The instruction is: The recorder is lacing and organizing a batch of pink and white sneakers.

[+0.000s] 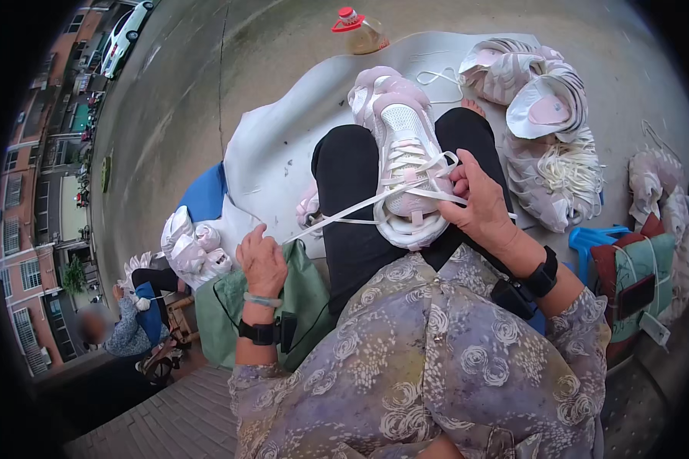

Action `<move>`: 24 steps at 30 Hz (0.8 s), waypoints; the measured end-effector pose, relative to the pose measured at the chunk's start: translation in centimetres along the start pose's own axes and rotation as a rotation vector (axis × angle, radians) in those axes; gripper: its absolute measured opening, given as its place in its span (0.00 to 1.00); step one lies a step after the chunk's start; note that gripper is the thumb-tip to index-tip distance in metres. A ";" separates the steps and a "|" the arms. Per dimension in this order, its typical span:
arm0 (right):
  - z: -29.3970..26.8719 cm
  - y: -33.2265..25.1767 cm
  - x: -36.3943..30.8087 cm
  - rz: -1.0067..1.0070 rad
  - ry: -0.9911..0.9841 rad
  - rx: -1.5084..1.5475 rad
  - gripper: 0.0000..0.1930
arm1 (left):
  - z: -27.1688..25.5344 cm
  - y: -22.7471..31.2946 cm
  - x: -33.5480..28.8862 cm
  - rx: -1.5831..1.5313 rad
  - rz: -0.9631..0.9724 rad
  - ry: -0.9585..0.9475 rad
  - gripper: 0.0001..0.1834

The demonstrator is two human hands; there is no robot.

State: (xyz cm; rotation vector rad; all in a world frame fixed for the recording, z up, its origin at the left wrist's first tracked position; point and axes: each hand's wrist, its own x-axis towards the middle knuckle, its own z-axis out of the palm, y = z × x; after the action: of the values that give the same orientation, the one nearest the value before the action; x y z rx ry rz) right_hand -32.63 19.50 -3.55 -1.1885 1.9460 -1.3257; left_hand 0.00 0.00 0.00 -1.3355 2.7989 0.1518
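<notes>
A white and pale pink sneaker (pixel 400 118) lies between my knees, its collar toward me and its toe pointing away. White shoelace (pixel 352 208) crosses its tongue in rows. One length of lace runs taut from the shoe to my left hand (pixel 262 260), whose fingers are closed on it out to the left. Beside the shoe's opening, my right hand (pixel 478 200) pinches lace between thumb and fingers, with a loop standing up by the fingertips. More pink shoe parts show just beyond the sneaker's toe.
White sheeting (pixel 272 145) covers the ground ahead. Bundled pink shoe uppers (pixel 505 73) and a bag of white laces (pixel 566 180) lie right. A red-capped bottle (pixel 366 34) stands far ahead. A green bag (pixel 230 310) is at left, a blue stool (pixel 587 241) at right. Another person (pixel 134 325) sits far left.
</notes>
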 end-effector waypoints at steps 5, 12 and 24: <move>-1.2 0.1 0.8 0.065 -0.071 0.096 0.37 | -0.8 9.0 3.7 -0.121 0.256 0.208 0.15; -2.5 -1.2 3.2 0.546 -0.129 0.421 0.39 | 0.5 14.9 6.0 -0.376 0.517 0.165 0.09; -1.4 -0.2 2.3 0.283 -0.149 0.168 0.47 | -3.5 11.4 3.4 -0.510 0.841 -0.157 0.06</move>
State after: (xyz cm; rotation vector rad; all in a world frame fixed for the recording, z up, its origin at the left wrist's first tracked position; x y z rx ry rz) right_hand -34.80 18.19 -2.66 -0.8686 1.7808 -1.1899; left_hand -10.99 4.18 4.01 -0.0483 3.0711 0.9786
